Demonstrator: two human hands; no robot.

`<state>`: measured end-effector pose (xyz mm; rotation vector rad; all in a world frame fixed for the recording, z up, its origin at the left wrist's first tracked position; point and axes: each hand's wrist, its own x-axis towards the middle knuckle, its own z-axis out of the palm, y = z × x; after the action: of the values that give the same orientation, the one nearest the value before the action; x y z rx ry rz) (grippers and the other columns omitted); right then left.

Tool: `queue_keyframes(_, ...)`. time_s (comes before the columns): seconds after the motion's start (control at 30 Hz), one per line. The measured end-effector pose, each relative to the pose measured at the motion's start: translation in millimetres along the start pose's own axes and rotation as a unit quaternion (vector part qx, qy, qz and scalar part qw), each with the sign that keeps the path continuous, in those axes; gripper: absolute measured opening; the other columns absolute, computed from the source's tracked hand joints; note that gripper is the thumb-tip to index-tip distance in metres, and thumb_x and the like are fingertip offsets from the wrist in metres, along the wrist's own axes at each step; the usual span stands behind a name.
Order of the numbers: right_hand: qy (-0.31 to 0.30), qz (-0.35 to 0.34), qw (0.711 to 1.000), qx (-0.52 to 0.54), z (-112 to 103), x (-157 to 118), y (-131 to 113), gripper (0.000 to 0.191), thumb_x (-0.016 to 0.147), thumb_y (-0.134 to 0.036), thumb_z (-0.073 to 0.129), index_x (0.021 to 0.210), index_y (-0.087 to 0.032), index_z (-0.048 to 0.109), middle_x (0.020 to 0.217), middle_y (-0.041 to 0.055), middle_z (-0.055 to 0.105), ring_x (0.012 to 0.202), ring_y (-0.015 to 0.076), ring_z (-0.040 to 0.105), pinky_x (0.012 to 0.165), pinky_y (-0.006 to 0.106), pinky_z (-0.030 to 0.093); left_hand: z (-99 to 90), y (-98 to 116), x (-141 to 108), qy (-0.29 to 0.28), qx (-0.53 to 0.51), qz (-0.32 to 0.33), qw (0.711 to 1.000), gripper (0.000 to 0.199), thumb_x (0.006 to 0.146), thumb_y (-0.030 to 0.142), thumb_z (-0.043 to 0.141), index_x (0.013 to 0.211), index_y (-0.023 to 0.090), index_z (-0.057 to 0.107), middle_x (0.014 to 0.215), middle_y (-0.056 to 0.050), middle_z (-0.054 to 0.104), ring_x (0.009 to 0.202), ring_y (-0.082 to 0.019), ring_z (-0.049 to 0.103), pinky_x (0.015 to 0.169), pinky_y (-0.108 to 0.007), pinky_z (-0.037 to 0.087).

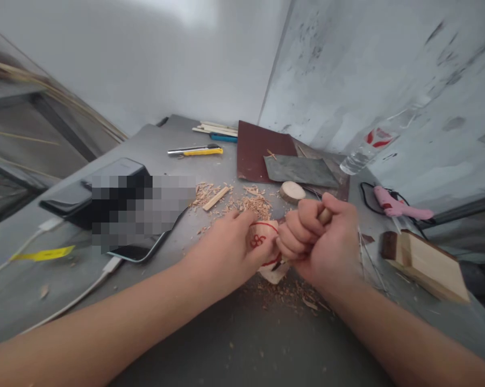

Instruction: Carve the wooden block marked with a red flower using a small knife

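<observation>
At the person's twelve o'clock, a pale wooden piece [267, 230] with red markings sits in the left hand's [231, 247] grasp, thumb across its face. At its three o'clock, the right hand [325, 244] clenches a handle [325, 216] whose far end I can't see. Shavings [250, 206] lie toward its twelve, a wood slice [292, 192] at one, a utility knife [202, 151] at eleven.

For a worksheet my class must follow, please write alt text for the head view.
The left hand holds a red-marked wood piece, and the right hand, close beside it, grips a mostly hidden handle. Shavings lie around them on a grey table, with a yellow cutter beyond.
</observation>
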<state>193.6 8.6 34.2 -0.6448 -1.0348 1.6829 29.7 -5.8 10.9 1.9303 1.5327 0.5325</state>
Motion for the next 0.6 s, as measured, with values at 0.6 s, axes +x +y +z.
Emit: queue_keyframes(0.6, -0.099, 0.006, 0.671, -0.735, 4.0, -42.4, -95.7, 0.023, 0.099, -0.046, 0.067, 0.095, -0.028, 0.08, 0.076, -0.0002, 0.073, 0.06, 0.0144, 0.063, 0.051, 0.025, 0.042, 2.1, -12.8, 0.7, 0.005, -0.071, 0.062, 0.996, 0.04, 0.096, 0.044, 0.062, 0.131, 0.026, 0.068, 0.127, -0.007, 0.068, 0.118, -0.029, 0.064, 0.103, -0.046, 0.049)
